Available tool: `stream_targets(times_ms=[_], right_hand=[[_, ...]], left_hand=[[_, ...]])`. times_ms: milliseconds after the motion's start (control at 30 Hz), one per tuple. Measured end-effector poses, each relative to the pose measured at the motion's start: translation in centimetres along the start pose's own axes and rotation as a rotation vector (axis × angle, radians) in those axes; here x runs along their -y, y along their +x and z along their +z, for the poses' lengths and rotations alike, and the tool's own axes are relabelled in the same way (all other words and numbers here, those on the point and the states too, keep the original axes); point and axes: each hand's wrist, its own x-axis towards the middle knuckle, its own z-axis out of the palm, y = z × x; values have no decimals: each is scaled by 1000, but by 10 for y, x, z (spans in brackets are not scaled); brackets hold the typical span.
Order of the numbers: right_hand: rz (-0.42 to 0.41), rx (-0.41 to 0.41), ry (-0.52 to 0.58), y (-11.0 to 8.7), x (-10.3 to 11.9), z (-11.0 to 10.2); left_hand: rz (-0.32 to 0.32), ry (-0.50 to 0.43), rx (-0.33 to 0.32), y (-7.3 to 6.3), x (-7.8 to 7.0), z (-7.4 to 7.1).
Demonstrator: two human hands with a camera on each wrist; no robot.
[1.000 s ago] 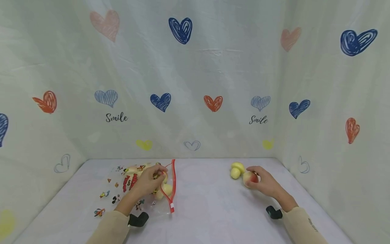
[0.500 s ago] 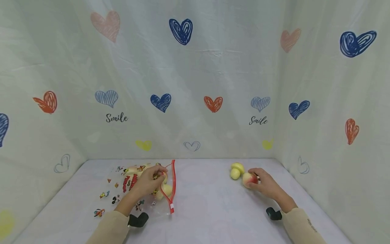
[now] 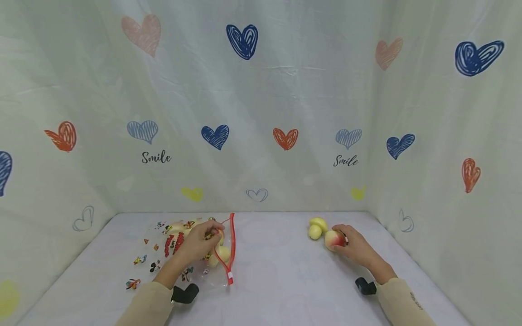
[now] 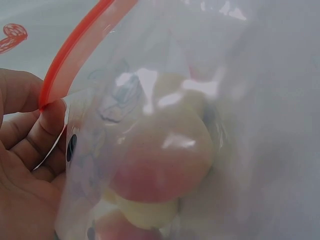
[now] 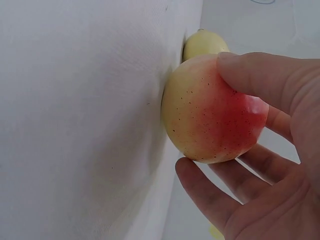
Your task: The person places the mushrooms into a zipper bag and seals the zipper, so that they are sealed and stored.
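My left hand (image 3: 200, 242) pinches the red zip edge (image 3: 233, 242) of a clear plastic bag printed with cartoon figures, holding its mouth apart. Through the film in the left wrist view, a red-and-yellow peach (image 4: 165, 155) and other pale fruits show blurred inside the bag. On the right side of the table, my right hand (image 3: 359, 244) holds another peach (image 3: 334, 240), pale yellow with a red blush and dark specks. In the right wrist view the thumb lies on one side of this peach (image 5: 215, 112), fingers on the other; it sits at the tabletop.
Two yellow fruits (image 3: 316, 228), one elongated and one rounder, lie just left of the peach at the far right. A white cloth covers the table (image 3: 277, 271). A white curtain (image 3: 253, 99) with printed hearts hangs behind and at both sides.
My right hand has shifted slightly, and the peach in it has turned a little, showing more red. The left hand and the bag have stayed still.
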Motion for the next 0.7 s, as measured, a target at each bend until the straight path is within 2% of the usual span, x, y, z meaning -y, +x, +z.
stream_targets(times_ms=[700], right_hand=[[-23, -34, -17, 1, -4, 4]], left_hand=[[-7, 6, -4, 1, 0, 1]])
